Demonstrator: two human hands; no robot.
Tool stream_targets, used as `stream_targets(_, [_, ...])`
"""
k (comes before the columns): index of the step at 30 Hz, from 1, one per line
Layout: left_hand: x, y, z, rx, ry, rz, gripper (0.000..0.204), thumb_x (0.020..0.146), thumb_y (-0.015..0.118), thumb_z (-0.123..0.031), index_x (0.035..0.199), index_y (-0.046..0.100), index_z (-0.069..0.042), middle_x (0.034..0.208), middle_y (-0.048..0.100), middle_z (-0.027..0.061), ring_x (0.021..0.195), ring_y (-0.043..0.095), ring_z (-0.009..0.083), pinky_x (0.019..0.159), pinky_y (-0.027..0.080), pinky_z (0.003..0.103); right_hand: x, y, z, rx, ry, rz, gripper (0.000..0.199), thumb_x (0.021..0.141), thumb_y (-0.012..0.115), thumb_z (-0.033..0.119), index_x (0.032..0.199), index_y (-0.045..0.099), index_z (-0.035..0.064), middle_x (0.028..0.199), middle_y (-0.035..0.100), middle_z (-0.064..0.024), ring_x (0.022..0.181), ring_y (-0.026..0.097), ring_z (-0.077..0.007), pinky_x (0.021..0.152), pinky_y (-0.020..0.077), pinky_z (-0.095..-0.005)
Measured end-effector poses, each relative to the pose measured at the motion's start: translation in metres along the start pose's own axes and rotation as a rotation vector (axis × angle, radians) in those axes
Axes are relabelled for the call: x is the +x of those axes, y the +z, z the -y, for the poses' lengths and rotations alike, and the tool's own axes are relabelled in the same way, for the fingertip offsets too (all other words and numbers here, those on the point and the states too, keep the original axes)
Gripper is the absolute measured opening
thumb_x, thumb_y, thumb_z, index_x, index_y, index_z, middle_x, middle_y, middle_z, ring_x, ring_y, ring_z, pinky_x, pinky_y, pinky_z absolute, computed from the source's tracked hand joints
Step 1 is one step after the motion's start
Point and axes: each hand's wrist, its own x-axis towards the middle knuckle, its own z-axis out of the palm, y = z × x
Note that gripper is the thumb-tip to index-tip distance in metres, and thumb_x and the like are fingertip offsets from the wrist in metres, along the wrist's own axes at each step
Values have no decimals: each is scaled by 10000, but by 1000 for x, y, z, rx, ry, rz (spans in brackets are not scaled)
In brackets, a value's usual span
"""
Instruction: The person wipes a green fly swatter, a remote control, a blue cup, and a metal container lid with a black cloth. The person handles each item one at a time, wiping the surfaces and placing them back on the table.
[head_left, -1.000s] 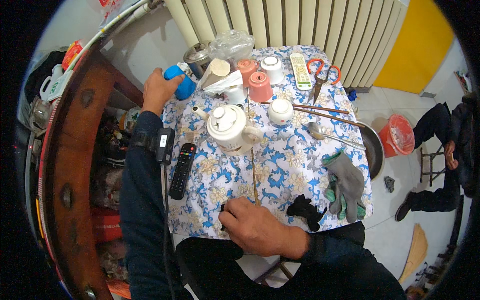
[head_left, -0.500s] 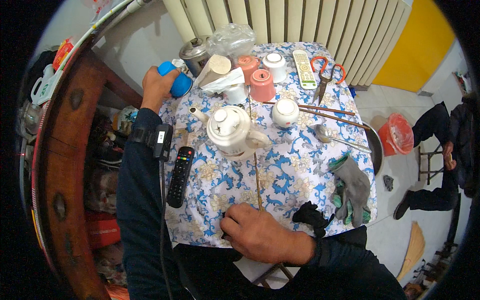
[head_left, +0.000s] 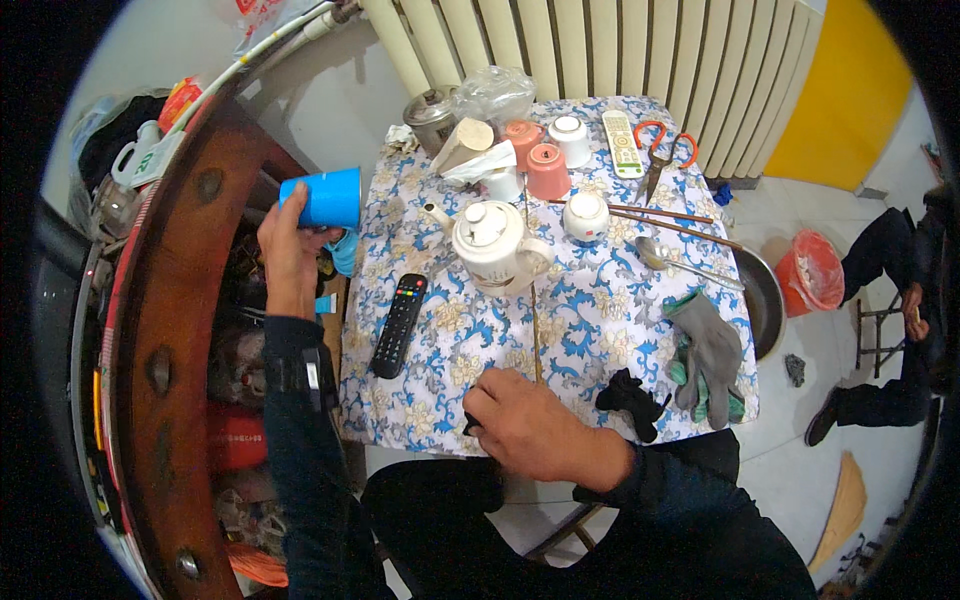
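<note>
- Blue cup [head_left: 325, 197] sits upper left of the frame, tipped sideways, off the surface [head_left: 590, 310].
- Left hand [head_left: 288, 250] fingers wrap closed around its base.
- Right hand [head_left: 525, 428], lower centre, pinches a thin stick [head_left: 534, 320].

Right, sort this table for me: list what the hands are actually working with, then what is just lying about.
In hand:
left hand holding the blue cup, tipped on its side beyond the table's left edge
right hand resting on the near edge of the floral tablecloth

Lying about:
white teapot
black remote
grey gloves
scissors
spoon
pink cups
</note>
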Motion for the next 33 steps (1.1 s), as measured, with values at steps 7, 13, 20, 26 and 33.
stream_targets(7, [-120, -28, -22, -317, -124, -96, 676, 1059, 751, -499, 1501, 541, -32, 1374, 684, 176, 1219, 727, 331, 1014, 645, 536, -8, 3, 2, -81, -136, -140, 198, 893, 653, 47, 1081, 613, 3, 1041, 590, -215, 969, 626, -433, 866, 546, -522])
stream_targets(13, [-210, -19, -8, -786, -127, -270, 701, 983, 850, -499, 1486, 620, -68, 1517, 680, 172, 1406, 657, 377, 1188, 550, 644, -17, 1, 9, -77, -166, -176, 182, 873, 659, 33, 1043, 610, -9, 997, 565, -210, 932, 611, -425, 835, 537, -510])
stream_targets(20, [-248, -16, 5, -947, -194, -241, 751, 980, 788, -641, 1472, 666, -86, 1503, 689, 169, 1388, 651, 373, 1138, 549, 620, -19, -2, 11, -88, -103, -57, 333, 867, 730, 10, 1184, 627, 3, 1107, 588, -217, 1047, 618, -453, 893, 531, -525])
stream_targets(26, [-248, -25, 11, -1068, -246, -283, 645, 986, 712, -743, 1373, 726, -228, 1410, 741, 93, 1228, 725, 356, 893, 617, 603, -17, -2, 16, -112, -29, -31, 337, 873, 751, 35, 1181, 618, 11, 1116, 597, -228, 1047, 631, -467, 894, 537, -540])
stream_targets(33, [-252, -42, 9, -1009, -291, -409, 811, 916, 703, -848, 1309, 731, -139, 1310, 765, 135, 1173, 734, 398, 881, 613, 641, -13, -6, 20, -143, -28, -5, 365, 872, 787, 15, 1208, 645, 9, 1116, 605, -214, 1054, 636, -461, 893, 538, -521])
